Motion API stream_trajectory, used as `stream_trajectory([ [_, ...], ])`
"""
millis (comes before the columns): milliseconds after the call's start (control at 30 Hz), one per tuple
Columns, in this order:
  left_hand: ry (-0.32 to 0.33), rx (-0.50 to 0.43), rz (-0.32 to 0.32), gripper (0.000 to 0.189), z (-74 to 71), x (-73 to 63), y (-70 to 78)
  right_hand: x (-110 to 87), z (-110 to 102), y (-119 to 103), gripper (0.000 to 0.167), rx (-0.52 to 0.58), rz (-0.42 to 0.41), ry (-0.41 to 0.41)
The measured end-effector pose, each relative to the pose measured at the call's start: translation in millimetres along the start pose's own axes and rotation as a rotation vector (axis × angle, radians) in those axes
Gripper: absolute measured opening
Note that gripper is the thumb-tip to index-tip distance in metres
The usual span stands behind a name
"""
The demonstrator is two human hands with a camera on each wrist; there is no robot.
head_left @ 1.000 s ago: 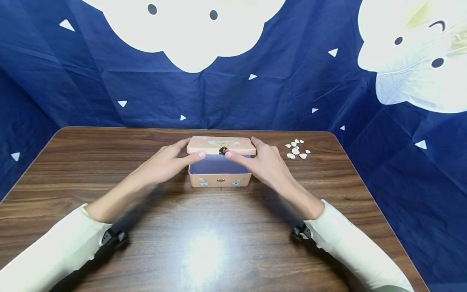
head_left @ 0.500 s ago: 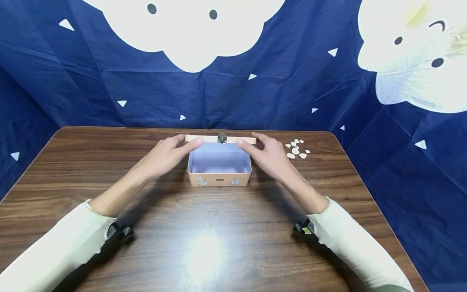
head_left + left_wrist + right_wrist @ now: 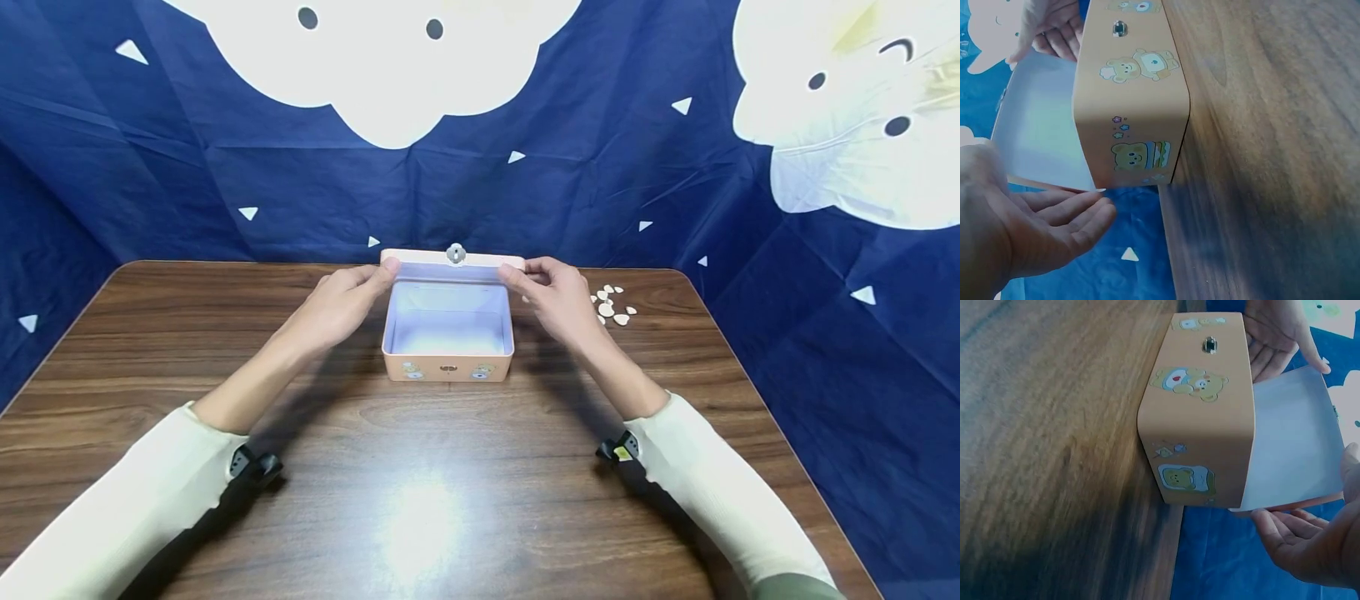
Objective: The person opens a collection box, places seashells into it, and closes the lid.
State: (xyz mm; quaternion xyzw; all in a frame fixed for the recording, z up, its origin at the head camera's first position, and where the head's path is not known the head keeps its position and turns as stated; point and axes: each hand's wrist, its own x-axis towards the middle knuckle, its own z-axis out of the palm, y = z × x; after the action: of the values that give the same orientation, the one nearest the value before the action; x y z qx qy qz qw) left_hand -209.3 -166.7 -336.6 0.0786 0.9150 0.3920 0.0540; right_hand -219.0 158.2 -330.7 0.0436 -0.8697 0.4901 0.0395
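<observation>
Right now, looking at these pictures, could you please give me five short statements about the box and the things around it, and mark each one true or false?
1. The peach rectangular box with printed bears stands on the brown wooden table. True.
2. The left hand and the right hand both touch the raised peach lid. True.
3. The box is closed. False: it is open.
4. The small white pieces lie inside the box. False: they lie on the table, right of it.
5. The round silver clasp sits on the lid's edge. True.
</observation>
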Motion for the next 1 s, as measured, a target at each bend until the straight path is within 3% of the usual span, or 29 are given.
stream_trajectory([
  [100, 0.047, -0.026, 0.014, 0.091, 1.6, 2.2, -2.5, 6.4, 0.7, 3.1, 0.051, 0.065, -0.012, 0.013],
  [300, 0.098, -0.177, 0.007, 0.086, 6.6, 9.3, -7.7, 18.3, 3.6, 10.7, 0.045, 0.272, -0.021, 0.020],
  [667, 0.170, -0.464, 0.017, 0.058, 19.1, 24.0, -16.6, 31.8, 9.5, 22.0, 0.036, 0.384, -0.033, 0.034],
  [833, 0.155, -0.489, 0.020, 0.050, 21.9, 26.4, -19.7, 36.3, 14.1, 26.8, 0.026, 0.381, -0.009, 0.045],
  [1000, 0.117, -0.443, 0.023, 0.049, 23.9, 27.0, -23.1, 39.3, 19.9, 33.7, 0.029, 0.330, -0.008, 0.022],
])
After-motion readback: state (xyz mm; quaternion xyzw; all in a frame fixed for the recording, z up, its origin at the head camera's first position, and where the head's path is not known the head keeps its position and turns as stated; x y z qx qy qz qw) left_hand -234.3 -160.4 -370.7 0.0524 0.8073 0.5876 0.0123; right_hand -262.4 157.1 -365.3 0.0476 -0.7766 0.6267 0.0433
